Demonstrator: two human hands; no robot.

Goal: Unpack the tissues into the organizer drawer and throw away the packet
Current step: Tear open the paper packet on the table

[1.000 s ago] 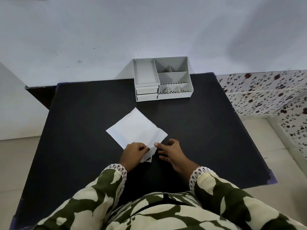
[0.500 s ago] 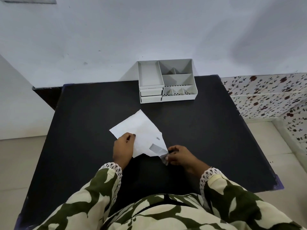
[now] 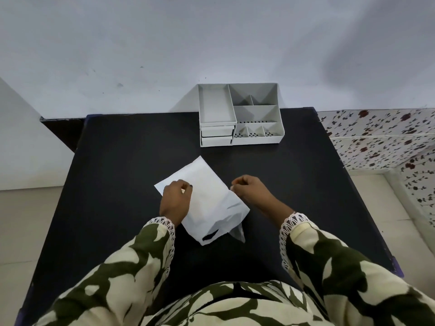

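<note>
A white tissue packet (image 3: 207, 196) lies flat on the black table (image 3: 117, 161), its near end open with a clear flap (image 3: 237, 232) peeled back. My left hand (image 3: 175, 200) presses down on the packet's left side, fingers curled on it. Fingers pinched, my right hand (image 3: 250, 189) touches the packet's right edge; what it pinches is too small to tell. A white desk organizer (image 3: 240, 114) stands at the table's far edge, with two shut drawers (image 3: 217, 136) at its front left and open compartments on top.
A pale wall rises behind the table. A floral-patterned surface (image 3: 381, 137) lies to the right. Pale floor tiles (image 3: 23, 220) show on both sides. My camouflage-print sleeves fill the lower frame.
The packet has turned so its opened end faces me. My right hand moved from the near corner up to the right edge. My left hand shifted onto the packet's left side.
</note>
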